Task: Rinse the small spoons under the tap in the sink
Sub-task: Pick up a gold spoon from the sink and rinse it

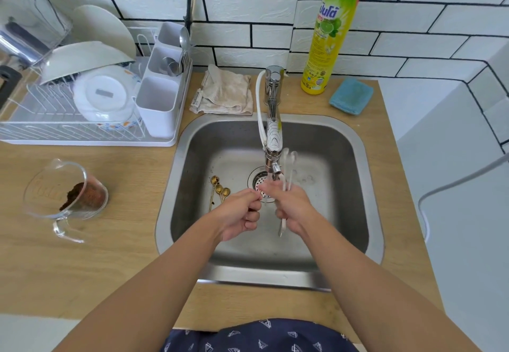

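You have three small gold spoons lying side by side on the steel sink floor, left of the drain, bowls toward the tap. Blurred pale spoons stand upright beside the spout.

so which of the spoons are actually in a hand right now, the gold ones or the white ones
The white spoons, blurred, gripped in the right hand by the tap. The gold spoons lie untouched on the sink floor, left of the drain.

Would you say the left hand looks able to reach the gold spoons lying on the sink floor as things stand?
Probably yes: the gold spoons lie uncovered on the sink floor just beside the left hand, with nothing between them. Its fingers are curled, though whether they hold anything is unclear.
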`<state>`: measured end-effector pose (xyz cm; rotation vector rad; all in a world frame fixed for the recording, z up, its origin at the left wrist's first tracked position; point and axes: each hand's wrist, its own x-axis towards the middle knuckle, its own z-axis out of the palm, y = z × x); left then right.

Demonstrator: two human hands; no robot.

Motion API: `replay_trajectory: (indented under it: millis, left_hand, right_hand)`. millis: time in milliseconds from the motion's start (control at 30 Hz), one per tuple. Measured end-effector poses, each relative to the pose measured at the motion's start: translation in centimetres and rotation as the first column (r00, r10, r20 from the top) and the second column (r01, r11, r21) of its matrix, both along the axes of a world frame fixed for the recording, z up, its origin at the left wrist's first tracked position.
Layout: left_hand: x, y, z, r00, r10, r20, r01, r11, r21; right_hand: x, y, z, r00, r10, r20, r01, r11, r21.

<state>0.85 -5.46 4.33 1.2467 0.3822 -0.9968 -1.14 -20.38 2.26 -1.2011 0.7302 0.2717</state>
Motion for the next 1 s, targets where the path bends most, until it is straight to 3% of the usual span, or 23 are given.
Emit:
replay_trajectory:
  millis: [133,267,400,500,633,800,900,1000]
  left_hand:
    - [0.2,0.1,0.4,0.992,-0.105,-0.07,0.104,0.994,-0.018]
    - [-0.2,0.0,0.2,0.976,-0.219,-0.014,0.219,0.974,0.056]
    - [-0.2,0.5,0.1,0.955,-0.29,0.054,0.283,0.953,0.112]
    - [-0.2,1.9,-0.2,0.926,-0.372,0.069,0.359,0.921,0.151]
    - [-0.3,3.8,-0.1,0.904,-0.428,0.022,0.421,0.896,0.143]
    - [-0.4,5.5,0.6,0.815,-0.573,-0.083,0.578,0.795,0.186]
    - [-0.4,5.8,0.6,0.841,-0.536,-0.075,0.539,0.817,0.202]
    - [-0.4,5.5,0.3,0.881,-0.473,-0.024,0.466,0.856,0.223]
  right_hand:
    - [-0.8,0.1,-0.3,0.998,-0.058,0.006,0.057,0.997,0.05]
    - [-0.4,-0.9,-0.8,0.975,-0.222,-0.023,0.223,0.971,0.081]
    - [-1.2,-0.4,-1.4,0.996,-0.081,-0.033,0.082,0.996,0.028]
    - [-0.9,-1.2,-1.5,0.981,-0.195,-0.002,0.195,0.981,0.0]
    - [-0.4,-0.5,-1.3,0.99,-0.14,0.037,0.138,0.99,0.032]
    - [-0.3,1.0,-0.8,1.0,0.0,0.021,0.0,1.0,0.01]
    - [-0.3,1.0,-0.8,1.0,0.003,0.017,-0.005,0.994,0.113]
    - [-1.0,0.5,-0.8,0.997,0.069,0.037,-0.073,0.993,0.094]
